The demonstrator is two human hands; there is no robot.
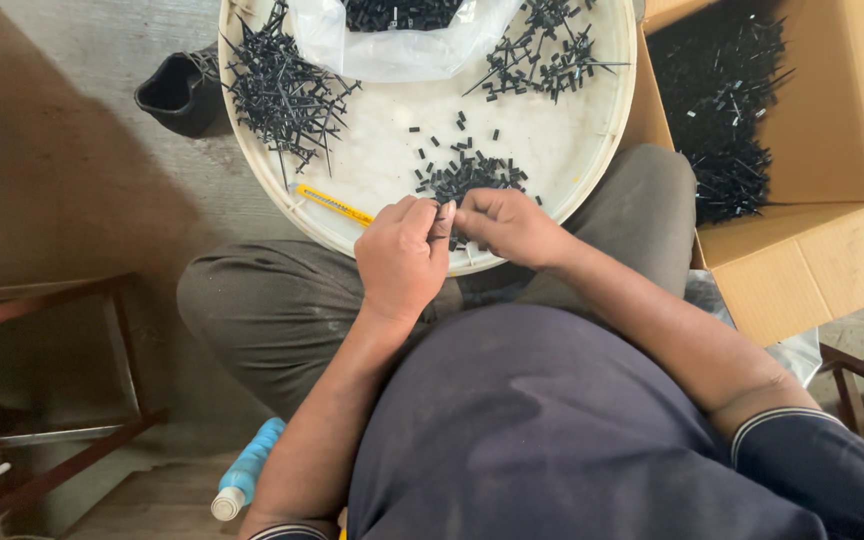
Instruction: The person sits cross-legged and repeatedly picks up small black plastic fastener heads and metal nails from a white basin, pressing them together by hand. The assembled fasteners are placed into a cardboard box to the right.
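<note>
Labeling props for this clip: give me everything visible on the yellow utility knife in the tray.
The yellow utility knife is a slim, straight cutter with a yellow body that looks plastic and a darker strip along its length. It lies flat and diagonal on the bare floor of the round white tray, near the front rim. Its lower end sits just beside the left hand; contact cannot be told. No blade is clearly visible. A pile of black sprue pieces lies above it, apart.

floor | cardboard box | black pouch | blue bottle
</note>
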